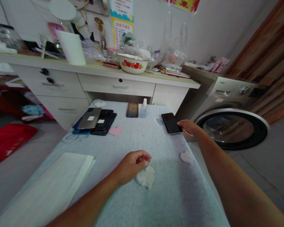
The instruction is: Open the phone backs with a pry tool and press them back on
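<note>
My right hand (pixel 188 126) reaches to the right edge of the cloth-covered table and grips the near right corner of a black smartphone (pixel 171 122), its thumb on top of the dark screen. The phone lies screen up at the table's edge. My left hand (pixel 136 162) rests on the cloth in the middle, fingers loosely curled with the thumb against them and nothing visible inside. On the far left of the table, several phones lie overlapping in a pile, a grey phone (pixel 90 118) with a white label on top and a black phone (pixel 103 121) beside it.
A small clear spray bottle (pixel 144 109) stands at the table's far side, next to a blurred brown box (pixel 132 110). Folded white sheets (pixel 49 186) lie at the near left. Behind stands a white desk (pixel 101 78) with a flowered enamel bowl (pixel 133 64); a washing machine (pixel 227 94) is at right.
</note>
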A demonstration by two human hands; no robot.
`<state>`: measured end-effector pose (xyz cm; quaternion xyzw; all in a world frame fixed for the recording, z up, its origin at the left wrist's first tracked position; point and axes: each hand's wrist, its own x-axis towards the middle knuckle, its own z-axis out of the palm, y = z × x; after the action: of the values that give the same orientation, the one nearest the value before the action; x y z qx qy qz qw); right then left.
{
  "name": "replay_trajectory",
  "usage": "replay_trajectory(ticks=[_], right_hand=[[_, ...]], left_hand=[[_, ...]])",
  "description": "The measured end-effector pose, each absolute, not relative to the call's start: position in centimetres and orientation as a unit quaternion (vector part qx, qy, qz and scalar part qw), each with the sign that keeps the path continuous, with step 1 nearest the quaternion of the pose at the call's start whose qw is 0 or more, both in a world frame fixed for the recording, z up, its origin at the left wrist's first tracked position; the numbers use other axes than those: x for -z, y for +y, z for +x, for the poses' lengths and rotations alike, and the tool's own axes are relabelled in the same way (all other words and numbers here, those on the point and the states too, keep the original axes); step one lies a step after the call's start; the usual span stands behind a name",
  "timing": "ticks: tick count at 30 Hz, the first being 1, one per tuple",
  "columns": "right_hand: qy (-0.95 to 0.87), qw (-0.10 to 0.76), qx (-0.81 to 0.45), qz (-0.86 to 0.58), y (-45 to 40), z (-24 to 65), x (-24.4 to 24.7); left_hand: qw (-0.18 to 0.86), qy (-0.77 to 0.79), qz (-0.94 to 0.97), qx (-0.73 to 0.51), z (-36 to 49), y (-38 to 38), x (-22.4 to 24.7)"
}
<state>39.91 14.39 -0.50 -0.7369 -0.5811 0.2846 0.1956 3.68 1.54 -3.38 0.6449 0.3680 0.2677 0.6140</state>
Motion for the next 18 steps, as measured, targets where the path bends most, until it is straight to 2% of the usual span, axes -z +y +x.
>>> replay_trajectory(ticks=[18], right_hand=[[-0.576,0.125,-0.242,-0.770,12.5,38.7,-0.5]], left_hand=[[0.606,0.373,0.653,-0.260,3.6,1.5,3.3]])
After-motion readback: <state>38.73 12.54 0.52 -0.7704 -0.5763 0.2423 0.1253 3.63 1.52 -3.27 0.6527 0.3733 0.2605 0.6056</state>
